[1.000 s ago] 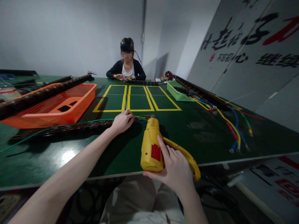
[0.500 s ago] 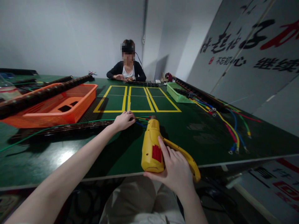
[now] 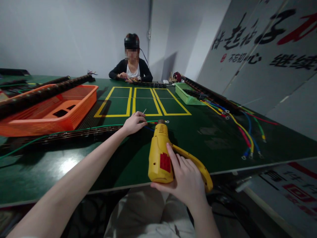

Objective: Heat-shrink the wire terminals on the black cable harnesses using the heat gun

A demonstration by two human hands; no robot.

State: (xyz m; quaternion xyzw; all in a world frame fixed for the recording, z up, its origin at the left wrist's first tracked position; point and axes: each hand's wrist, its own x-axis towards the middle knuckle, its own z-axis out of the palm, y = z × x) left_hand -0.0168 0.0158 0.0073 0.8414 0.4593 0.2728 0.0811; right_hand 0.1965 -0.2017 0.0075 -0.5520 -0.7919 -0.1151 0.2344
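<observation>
My right hand (image 3: 184,170) is closed round a yellow heat gun (image 3: 159,158), its nozzle pointing away from me across the table. Just past the nozzle shows a ring terminal (image 3: 166,122) on a wire end. My left hand (image 3: 135,123) is closed on the coloured wires (image 3: 152,122) left of the nozzle; a thin pale strip sticks up beyond its fingers. The fingertips partly cover the wires. From there a black wiring harness (image 3: 86,135) with a long green wire runs left along the table.
An orange basket (image 3: 84,114) with a long black harness across it stands on the left. At right, a green basket (image 3: 185,94) holds another harness with lugged cables (image 3: 247,132). Yellow tape rectangles (image 3: 146,114) mark the table. A co-worker (image 3: 132,66) sits opposite, hands on wires.
My left hand has turned slightly, and a ring terminal now shows beyond the nozzle. The thin pale strip stands out more. The heat gun stays almost in place; the view has shifted a little.
</observation>
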